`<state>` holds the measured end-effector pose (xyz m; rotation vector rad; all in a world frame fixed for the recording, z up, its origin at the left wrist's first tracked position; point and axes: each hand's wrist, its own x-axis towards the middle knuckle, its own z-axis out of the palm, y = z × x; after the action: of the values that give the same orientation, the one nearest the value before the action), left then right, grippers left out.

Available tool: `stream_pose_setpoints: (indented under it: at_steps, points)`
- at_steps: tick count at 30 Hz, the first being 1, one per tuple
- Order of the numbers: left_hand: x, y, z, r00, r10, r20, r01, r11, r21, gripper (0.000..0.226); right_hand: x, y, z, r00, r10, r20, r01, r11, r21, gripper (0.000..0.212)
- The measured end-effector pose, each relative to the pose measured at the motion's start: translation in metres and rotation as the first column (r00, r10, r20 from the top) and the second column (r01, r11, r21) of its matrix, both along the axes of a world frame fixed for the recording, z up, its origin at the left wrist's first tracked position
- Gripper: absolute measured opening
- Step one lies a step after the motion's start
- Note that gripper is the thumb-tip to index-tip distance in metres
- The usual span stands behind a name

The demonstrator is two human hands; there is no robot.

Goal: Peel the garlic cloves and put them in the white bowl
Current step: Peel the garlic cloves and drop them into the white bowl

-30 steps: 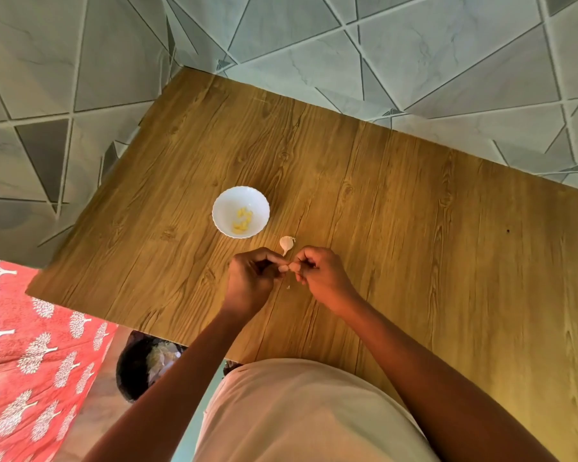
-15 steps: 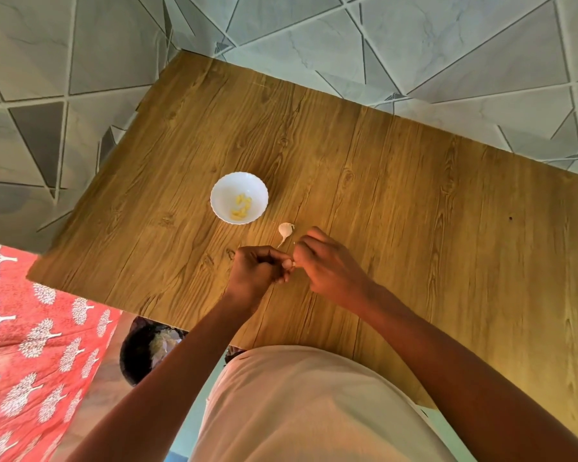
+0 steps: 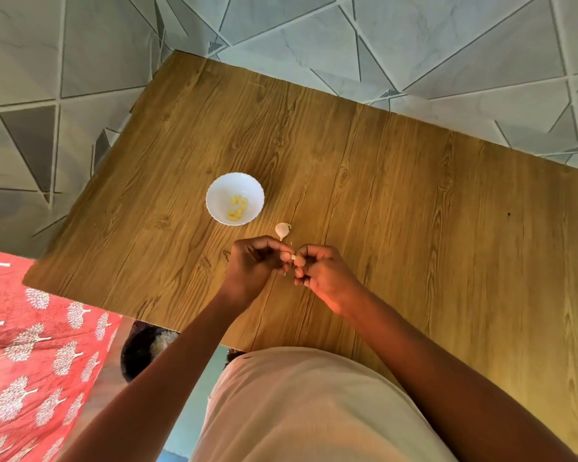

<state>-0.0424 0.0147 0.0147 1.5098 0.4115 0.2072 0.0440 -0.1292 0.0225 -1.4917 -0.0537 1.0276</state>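
A single small garlic clove (image 3: 294, 257) sits pinched between the fingertips of both hands, held just above the wooden worktop (image 3: 397, 201) near its front edge. The left hand (image 3: 252, 265) curls its fingers and thumb around the clove's left end; the right hand (image 3: 324, 273) curls in from the other side and pinches the right end, so the two hands meet knuckle to knuckle. Whether skin is on the clove cannot be told at this size.

Just beyond the hands, apart from them, lies one garlic bulb piece (image 3: 282, 230) with pale papery skin and a short stalk pointing toward the person. To its left, near but not touching, stands one white bowl (image 3: 216, 201) with a scalloped rim. Inside it lie peeled yellowish cloves (image 3: 238, 207), roughly six to eight; the exact count is unclear because they cluster together. A few tiny pale flecks lie on the worktop beside the hands.

No writing, brand or label is readable anywhere.

Below the worktop's front edge are the person's pale garment (image 3: 307, 408), a dark round bin (image 3: 137, 355) holding something pale, and a red cloth (image 3: 30, 355) printed with white trees. Grey tiles (image 3: 80, 45) in triangular patterns surround the worktop.
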Motion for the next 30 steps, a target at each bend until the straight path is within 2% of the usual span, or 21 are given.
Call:
stream_pose_setpoints:
  at_steps: [2,3,4,6,8,11,13,14,15,16,18,19,21,23,25,27,30]
  points:
    - [0.006,0.001,0.006,0.987,-0.007,-0.158,-0.036,0.963,-0.265,0.018,0.004,-0.004,-0.003,0.958,0.097,0.271,-0.083,0.995,-0.063,0.029]
    - [0.009,0.002,0.008,0.97,-0.024,-0.243,-0.076,0.916,-0.395,0.023,0.006,-0.006,-0.004,0.887,0.165,0.431,-0.127,0.985,-0.117,0.026]
    - [0.011,0.003,0.008,0.945,-0.053,-0.322,-0.123,0.855,-0.504,0.029,0.008,-0.008,-0.005,0.782,0.237,0.576,-0.164,0.97,-0.177,0.025]
    - [0.015,0.005,0.006,0.889,-0.135,-0.439,-0.216,0.72,-0.66,0.037,0.012,-0.01,-0.007,0.507,0.351,0.787,-0.199,0.936,-0.289,0.024]
    - [0.017,0.005,0.004,0.848,-0.209,-0.487,-0.273,0.615,-0.74,0.036,0.015,-0.011,-0.006,0.231,0.399,0.887,-0.21,0.911,-0.355,0.02]
    - [0.017,0.004,0.0,0.833,-0.252,-0.492,-0.319,0.507,-0.801,0.036,0.015,-0.012,-0.006,-0.131,0.418,0.899,-0.153,0.887,-0.435,0.018]
    - [0.016,0.002,-0.001,0.846,-0.244,-0.475,-0.331,0.458,-0.825,0.036,0.013,-0.013,-0.009,-0.242,0.426,0.872,-0.082,0.887,-0.455,0.016]
    - [0.014,0.0,-0.001,0.859,-0.232,-0.456,-0.312,0.47,-0.826,0.034,0.013,-0.014,-0.01,-0.256,0.425,0.868,-0.066,0.888,-0.454,0.015]
    - [0.013,-0.001,-0.001,0.878,-0.204,-0.433,-0.269,0.537,-0.799,0.028,0.013,-0.015,-0.012,-0.234,0.424,0.875,-0.074,0.89,-0.451,0.014]
    - [0.012,-0.001,-0.001,0.902,-0.156,-0.402,-0.209,0.657,-0.724,0.02,0.013,-0.016,-0.012,-0.155,0.42,0.894,-0.1,0.894,-0.437,0.014]
    - [0.007,-0.003,0.0,0.955,-0.056,-0.29,-0.08,0.896,-0.436,0.011,0.011,-0.017,-0.012,0.123,0.372,0.92,-0.134,0.925,-0.356,0.014]
    - [0.006,-0.003,0.0,0.974,-0.03,-0.223,-0.031,0.963,-0.266,0.01,0.008,-0.017,-0.012,0.279,0.32,0.906,-0.114,0.947,-0.3,0.014]
    - [0.007,-0.007,0.0,0.991,-0.017,-0.129,0.014,1.0,-0.023,0.006,0.003,-0.014,-0.01,0.562,0.223,0.796,-0.064,0.972,-0.227,0.014]
    - [0.008,-0.01,-0.001,0.995,-0.017,-0.093,0.024,0.997,0.078,0.008,0.001,-0.011,-0.007,0.825,0.1,0.556,-0.025,0.99,-0.141,0.017]
    - [0.006,-0.012,-0.004,0.998,-0.026,-0.059,0.035,0.987,0.155,0.015,0.004,-0.011,-0.006,0.93,0.028,0.365,0.005,0.996,-0.089,0.02]
    - [0.004,-0.012,-0.007,0.999,-0.044,-0.027,0.049,0.971,0.234,0.025,0.008,-0.012,-0.005,0.937,0.054,0.344,-0.017,0.994,-0.107,0.019]
    - [0.002,-0.013,-0.006,0.999,-0.04,-0.016,0.043,0.966,0.256,0.018,0.009,-0.014,-0.002,0.933,0.053,0.357,-0.021,0.996,-0.092,0.016]
